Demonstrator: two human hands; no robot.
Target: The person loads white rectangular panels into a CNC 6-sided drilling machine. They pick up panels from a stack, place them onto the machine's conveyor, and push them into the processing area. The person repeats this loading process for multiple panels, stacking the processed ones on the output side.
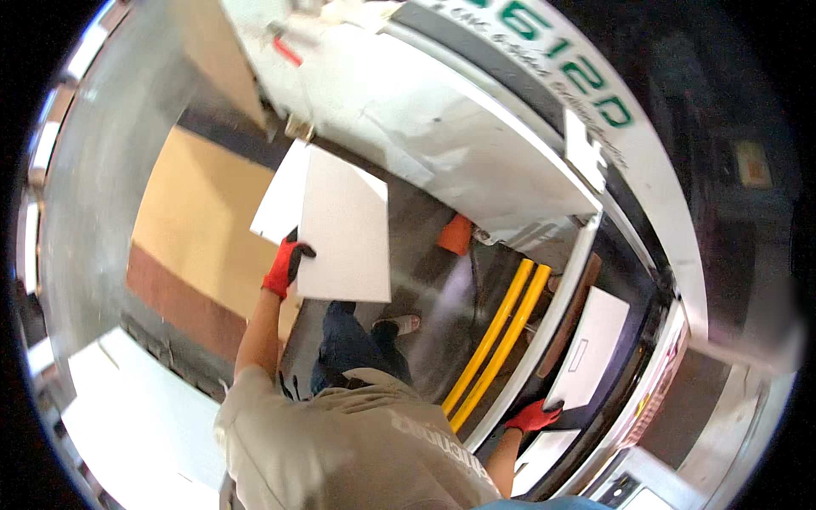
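Observation:
My left hand (290,265), in a red and black glove, grips a flat white panel (344,225) by its left edge, thumb over the face. A brighter white panel (280,197) shows behind it; whether I hold that one too I cannot tell. Far to the right, my right hand (534,415), also gloved in red, closes at the near end of a long white panel (599,344) with a narrow rectangular outline on it. That panel lies on the dark bed of a machine (625,365). Another white piece (546,459) lies beside my right wrist.
Two yellow bars (501,344) run along the machine's near side. An orange object (456,235) stands by the white machine housing (476,144). On the left are a stack of brown boards (200,212) and large white sheets (140,425). A control box (633,484) sits lower right.

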